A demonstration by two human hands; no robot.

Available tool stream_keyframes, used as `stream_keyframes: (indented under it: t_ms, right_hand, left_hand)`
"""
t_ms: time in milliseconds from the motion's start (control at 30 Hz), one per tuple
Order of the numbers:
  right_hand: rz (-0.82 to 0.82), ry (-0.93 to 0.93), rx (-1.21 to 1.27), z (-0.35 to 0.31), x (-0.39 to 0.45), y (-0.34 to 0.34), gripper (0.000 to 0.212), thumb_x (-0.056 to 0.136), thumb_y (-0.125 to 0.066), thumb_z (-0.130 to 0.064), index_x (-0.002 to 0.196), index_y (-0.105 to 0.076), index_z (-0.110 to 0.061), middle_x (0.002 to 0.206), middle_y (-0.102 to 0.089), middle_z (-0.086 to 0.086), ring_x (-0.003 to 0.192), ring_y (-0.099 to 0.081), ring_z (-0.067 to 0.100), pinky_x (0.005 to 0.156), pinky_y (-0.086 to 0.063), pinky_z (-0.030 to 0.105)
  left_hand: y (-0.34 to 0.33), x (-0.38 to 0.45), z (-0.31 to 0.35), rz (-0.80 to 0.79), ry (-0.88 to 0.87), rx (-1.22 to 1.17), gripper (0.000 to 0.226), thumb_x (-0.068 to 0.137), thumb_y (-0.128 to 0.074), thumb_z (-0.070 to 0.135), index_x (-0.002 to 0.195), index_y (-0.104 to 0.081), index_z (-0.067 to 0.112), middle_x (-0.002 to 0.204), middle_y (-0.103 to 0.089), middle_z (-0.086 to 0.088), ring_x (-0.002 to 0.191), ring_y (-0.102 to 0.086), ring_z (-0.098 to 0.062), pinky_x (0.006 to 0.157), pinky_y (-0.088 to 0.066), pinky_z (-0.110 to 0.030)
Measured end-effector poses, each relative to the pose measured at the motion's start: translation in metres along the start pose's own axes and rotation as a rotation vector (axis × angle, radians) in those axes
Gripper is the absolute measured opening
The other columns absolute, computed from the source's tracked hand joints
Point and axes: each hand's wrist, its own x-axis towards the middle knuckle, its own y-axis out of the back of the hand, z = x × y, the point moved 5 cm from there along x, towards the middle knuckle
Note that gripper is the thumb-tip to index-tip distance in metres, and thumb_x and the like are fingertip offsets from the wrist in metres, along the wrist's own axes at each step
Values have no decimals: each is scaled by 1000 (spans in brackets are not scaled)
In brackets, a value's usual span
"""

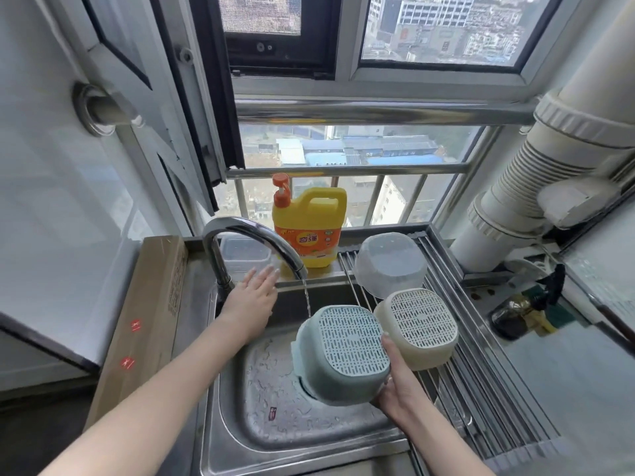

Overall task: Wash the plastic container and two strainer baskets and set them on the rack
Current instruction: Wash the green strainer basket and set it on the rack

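Right hand grips the green strainer under the running tap.

Right hand (pixel 398 383) fingers curl round the upturned green strainer basket (pixel 340 355) over the sink (pixel 275 427); left hand (pixel 252 300), fingers straight and together, reaches beside the faucet (pixel 247 242). The cream strainer basket (pixel 417 326) and clear plastic container (pixel 390 262) lie inverted on the rack (pixel 481 400).

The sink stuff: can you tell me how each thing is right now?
Faucet: running.
Green strainer basket: upside down, held over sink.
Beige strainer basket: upside down on rack.
Clear container: upside down on rack.
Left hand: open, by faucet.
Right hand: gripping green basket.
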Motion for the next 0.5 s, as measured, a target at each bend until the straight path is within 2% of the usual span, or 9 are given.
stream_keyframes:
  t_ms: [67, 133, 200, 267, 300, 367, 400, 433, 500]
  right_hand:
    - [7, 38, -17, -1, 1, -1, 48, 84, -64, -30, 122, -59, -1, 111, -70, 19, 107, -65, 35, 91, -50, 48]
    - [-9, 61, -34, -2, -1, -2, 47, 82, -65, -28, 120, -60, -1, 112, -69, 20, 107, -65, 34, 93, -49, 49]
    - [-26, 61, -26, -3, -7, -3, 43, 84, -62, -30, 117, -61, -2, 112, -69, 19, 107, -65, 34, 90, -50, 47]
    - [-73, 86, -61, -6, -11, -3, 40, 89, -57, -31, 119, -61, -4, 114, -69, 19, 109, -64, 33, 94, -49, 48]
    - [-87, 106, -136, -8, -14, -2, 38, 93, -53, -32, 120, -62, -6, 115, -69, 17, 109, -64, 32, 96, -48, 49]
    - [-52, 153, -354, -15, -22, 5, 36, 99, -43, -36, 115, -65, -13, 109, -73, 9, 104, -67, 27, 91, -53, 46]
    - [-19, 189, -453, -19, -27, 9, 37, 100, -39, -38, 111, -67, -16, 104, -74, 5, 99, -68, 24, 85, -56, 43]
    - [46, 254, -567, -26, -32, 15, 40, 99, -38, -42, 110, -67, -17, 103, -74, 5, 96, -68, 23, 82, -58, 42]
    - [258, 496, -892, -50, -41, 32, 46, 95, -43, -47, 125, -59, -18, 123, -61, 7, 103, -61, 21, 84, -55, 41]
  left_hand:
    - [-1, -10, 15, 7, -52, -228, 55, 101, -32, 33, 150, -22, 10, 161, -2, -9, 148, 4, -22, 119, 1, -38]
    - [-1, -18, 32, -49, 32, -734, 53, 100, -32, 41, 146, -33, 15, 156, -27, -6, 145, -21, -22, 118, -18, -37]
    - [1, -30, 52, -183, 190, -1303, 50, 96, -26, 54, 134, -47, 28, 140, -50, -2, 124, -49, -26, 96, -45, -43]
    - [-1, -44, 76, -420, 312, -1686, 48, 91, -29, 66, 125, -44, 36, 129, -50, 0, 101, -58, -26, 66, -54, -40]
    - [-3, -49, 85, -498, 331, -1789, 54, 86, -40, 68, 129, -39, 35, 133, -45, -2, 101, -57, -28, 60, -55, -40]
    - [-12, -49, 97, -527, 374, -1918, 77, 73, -65, 62, 135, -34, 30, 138, -42, -5, 108, -56, -32, 63, -59, -45]
    - [-16, -46, 101, -519, 392, -1981, 83, 66, -72, 58, 135, -38, 26, 135, -48, -6, 109, -57, -32, 69, -59, -48]
    - [-20, -42, 106, -546, 418, -2069, 82, 63, -75, 53, 132, -44, 21, 128, -58, -8, 108, -60, -31, 75, -57, -48]
    - [-17, -37, 113, -622, 392, -2246, 68, 66, -74, 46, 125, -56, 17, 114, -70, -11, 104, -66, -31, 86, -53, -47]
